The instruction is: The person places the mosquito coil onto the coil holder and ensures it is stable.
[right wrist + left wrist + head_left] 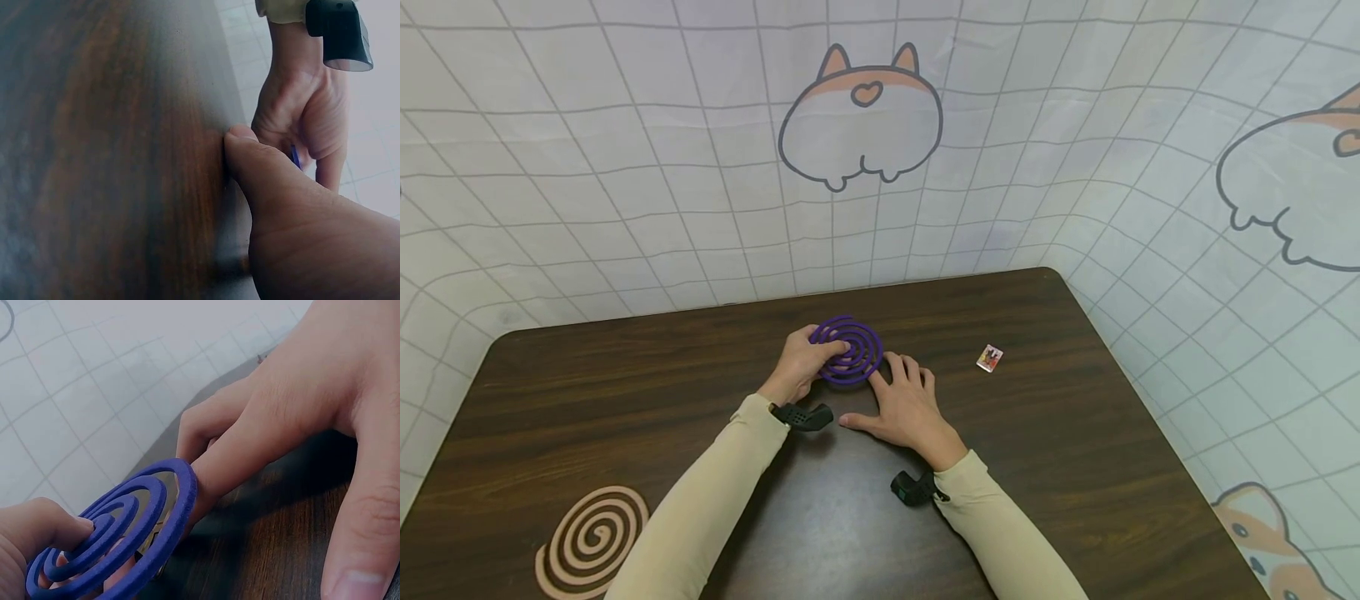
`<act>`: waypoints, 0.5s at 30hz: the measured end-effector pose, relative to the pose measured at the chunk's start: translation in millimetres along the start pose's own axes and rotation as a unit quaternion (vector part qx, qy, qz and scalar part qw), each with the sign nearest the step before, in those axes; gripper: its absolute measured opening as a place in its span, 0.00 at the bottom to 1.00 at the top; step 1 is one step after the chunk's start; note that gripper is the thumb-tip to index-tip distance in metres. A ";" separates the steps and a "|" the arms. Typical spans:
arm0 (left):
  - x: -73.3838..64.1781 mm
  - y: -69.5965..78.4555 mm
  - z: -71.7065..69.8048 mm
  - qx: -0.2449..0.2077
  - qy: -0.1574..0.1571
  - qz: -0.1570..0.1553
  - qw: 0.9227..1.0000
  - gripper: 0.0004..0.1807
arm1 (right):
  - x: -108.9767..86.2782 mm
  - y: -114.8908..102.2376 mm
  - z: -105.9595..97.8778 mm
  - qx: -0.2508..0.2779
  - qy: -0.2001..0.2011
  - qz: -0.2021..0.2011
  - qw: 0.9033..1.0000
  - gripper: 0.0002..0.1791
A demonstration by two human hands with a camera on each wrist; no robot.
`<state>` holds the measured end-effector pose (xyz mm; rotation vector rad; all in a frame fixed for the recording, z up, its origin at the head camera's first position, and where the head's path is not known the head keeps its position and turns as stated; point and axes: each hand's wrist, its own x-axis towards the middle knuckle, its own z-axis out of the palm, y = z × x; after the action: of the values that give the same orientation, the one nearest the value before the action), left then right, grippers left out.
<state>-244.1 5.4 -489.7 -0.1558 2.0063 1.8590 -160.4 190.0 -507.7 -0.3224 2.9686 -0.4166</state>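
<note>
A flat purple spiral coil (847, 382) is in my left hand (796, 367), over the far middle of the table. The left thumb presses on its centre and the fingers lie beneath, showing through the gaps in the left wrist view. My right hand (912, 408) is just to its right, fingers spread and thumb stretched out to the left. Its index fingertip is right at the coil's edge. A thin gold-edged piece (154, 535) shows behind the coil there, mostly hidden. In the right wrist view only a sliver of the coil (295, 157) appears.
A beige spiral coil (640, 510) lies at the table's near left, partly behind the left sleeve. A small picture card (989, 358) rests right of the right hand. White grid-patterned curtain (700, 167) surrounds the dark wooden table (1037, 433).
</note>
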 end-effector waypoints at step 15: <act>-1.9 1.9 -1.9 0.017 -0.003 0.010 1.000 0.25 | -2.4 -4.4 -3.7 -0.005 -0.002 0.001 1.000 0.52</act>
<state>-243.4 3.4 -487.2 -0.1216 2.0415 1.8352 -157.8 187.4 -502.6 -0.3216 2.9682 -0.3995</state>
